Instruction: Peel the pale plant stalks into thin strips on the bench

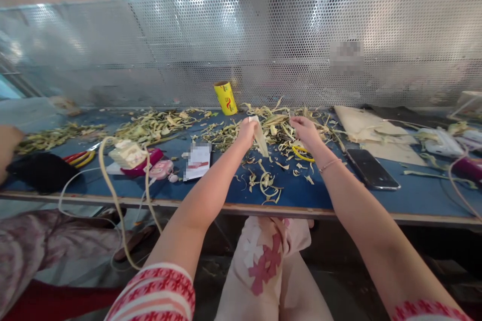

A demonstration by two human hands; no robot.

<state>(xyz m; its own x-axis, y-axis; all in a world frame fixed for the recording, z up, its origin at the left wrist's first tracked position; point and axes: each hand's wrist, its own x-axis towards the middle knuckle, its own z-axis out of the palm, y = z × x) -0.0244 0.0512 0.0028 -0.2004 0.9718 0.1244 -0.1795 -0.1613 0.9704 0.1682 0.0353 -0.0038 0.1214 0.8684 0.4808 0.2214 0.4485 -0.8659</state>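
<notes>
My left hand (246,133) is closed around a pale, flat strip (260,139) that looks like dried leaf or husk; its end hangs down over the table. Just to the right, my right hand (304,131) has its fingers pinched together above a pile of dried, curled plant strips (276,123). What sits between those fingertips, if anything, is too small to make out. Below the right hand lies a yellow loop (303,154), perhaps a scissors handle, partly hidden. Small curled scraps (268,184) are scattered nearer the table's front edge.
A yellow cardboard tube (225,98) stands before the perforated metal panel (241,35). Rightward lie a phone (372,169) and brown card sheets (376,133). Leftward are a printed packet (198,161), a magenta device (141,163), cables, scissors (83,158) and another person's arm (8,148).
</notes>
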